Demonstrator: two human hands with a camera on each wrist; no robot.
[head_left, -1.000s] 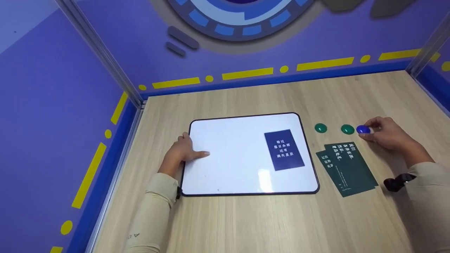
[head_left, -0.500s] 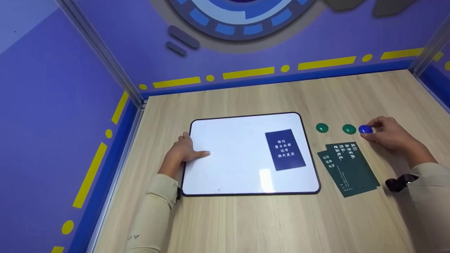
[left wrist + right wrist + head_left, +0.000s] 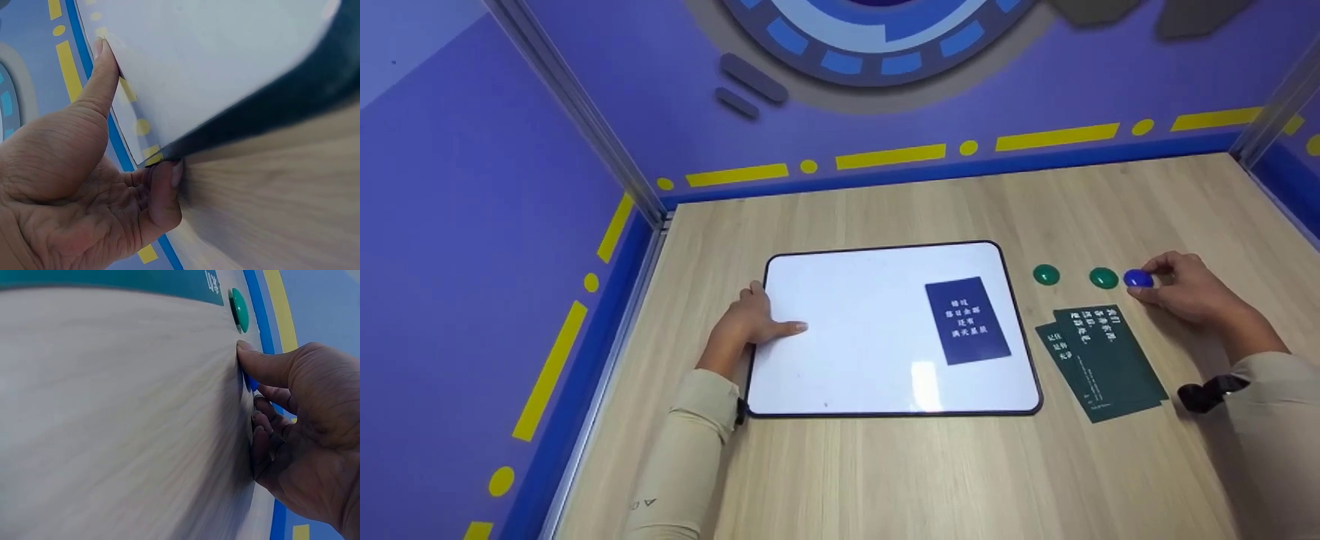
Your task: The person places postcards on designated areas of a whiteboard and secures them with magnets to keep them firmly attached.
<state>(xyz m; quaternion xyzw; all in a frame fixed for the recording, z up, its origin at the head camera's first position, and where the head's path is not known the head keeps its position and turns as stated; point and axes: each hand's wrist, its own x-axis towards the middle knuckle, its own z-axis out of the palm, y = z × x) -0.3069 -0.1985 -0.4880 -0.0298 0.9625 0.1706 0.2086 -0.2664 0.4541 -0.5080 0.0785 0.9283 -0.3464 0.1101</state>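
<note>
A small whiteboard [image 3: 862, 337] with a black rim lies flat on the table. My left hand [image 3: 744, 319] grips its left edge, the thumb laid over the white surface. In the left wrist view the other fingers of my left hand [image 3: 101, 169] curl against the rim. A dark blue card [image 3: 967, 321] with white writing lies on the board's right part. To the right of the board, my right hand [image 3: 1181, 289] pinches a round blue magnet [image 3: 1138, 278] between thumb and fingers, at the tabletop. In the right wrist view, the thumb mostly covers the blue magnet [image 3: 251, 382].
Two green round magnets [image 3: 1046, 274] sit in a row to the left of the blue one. Overlapping dark green cards [image 3: 1117, 367] with white writing lie below them. Purple-blue panels [image 3: 885, 127] with yellow marks wall in the wooden table [image 3: 885, 480].
</note>
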